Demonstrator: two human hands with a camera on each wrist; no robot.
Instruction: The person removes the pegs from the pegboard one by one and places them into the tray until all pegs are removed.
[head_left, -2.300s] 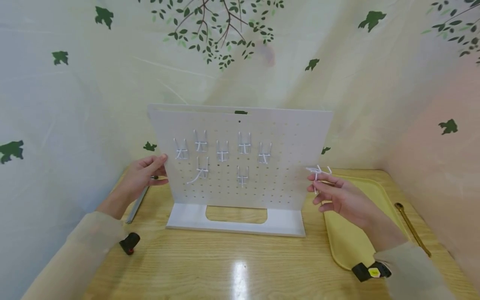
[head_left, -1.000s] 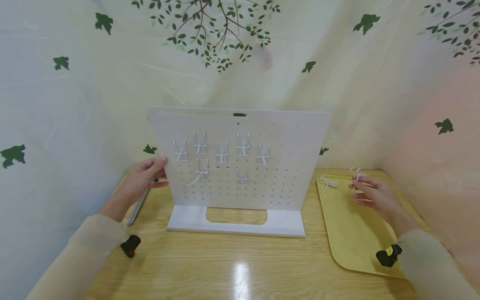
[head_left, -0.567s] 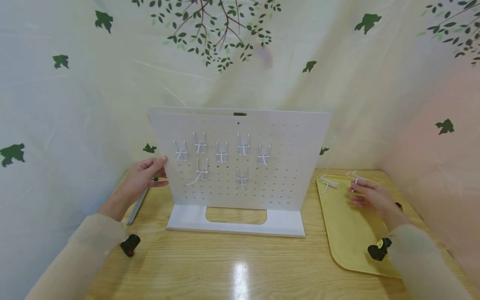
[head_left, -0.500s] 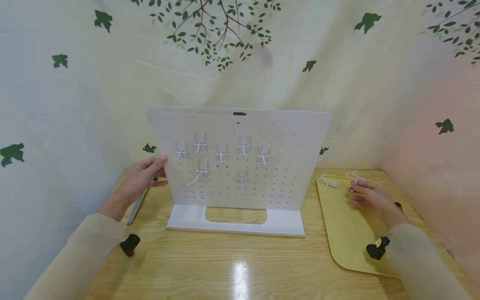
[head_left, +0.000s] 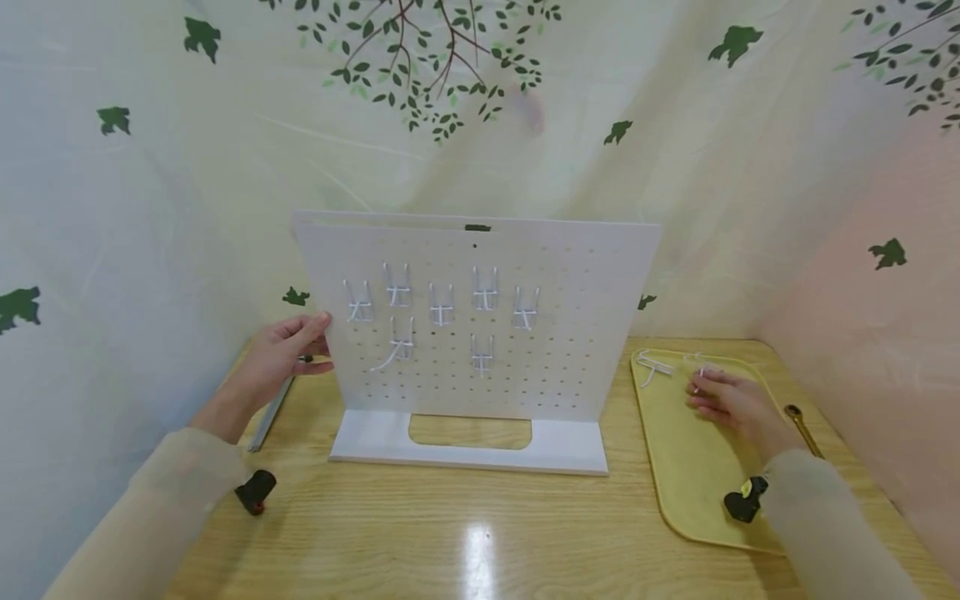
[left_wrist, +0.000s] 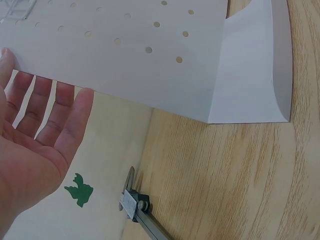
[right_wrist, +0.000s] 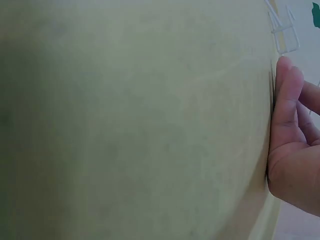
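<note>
A white pegboard [head_left: 600,333] stands upright on its white base [head_left: 573,442], with several white wire hooks [head_left: 442,310] hung on its left and middle part. At its left edge my left hand [head_left: 277,358] grips it, thumb in front and fingers behind; the left wrist view shows those fingers [left_wrist: 65,115] reaching behind the edge. My right hand [head_left: 738,404] is low over the far part of the yellow tray [head_left: 697,492], pinching a white wire hook [head_left: 699,375] between thumb and fingers. Another white hook [head_left: 656,365] lies by the tray's far left corner.
A digital caliper [left_wrist: 132,202] lies on the wooden table [head_left: 390,533] left of the pegboard, partly behind my left hand. Along the tray's right side lies a brass-coloured wrench [head_left: 801,425], partly hidden by my right wrist. A leaf-printed curtain [head_left: 697,167] surrounds the table.
My right hand has moved from the pegboard's right edge to over the tray with a hook, then lower and slightly left. The left hand keeps its grip on the pegboard.
</note>
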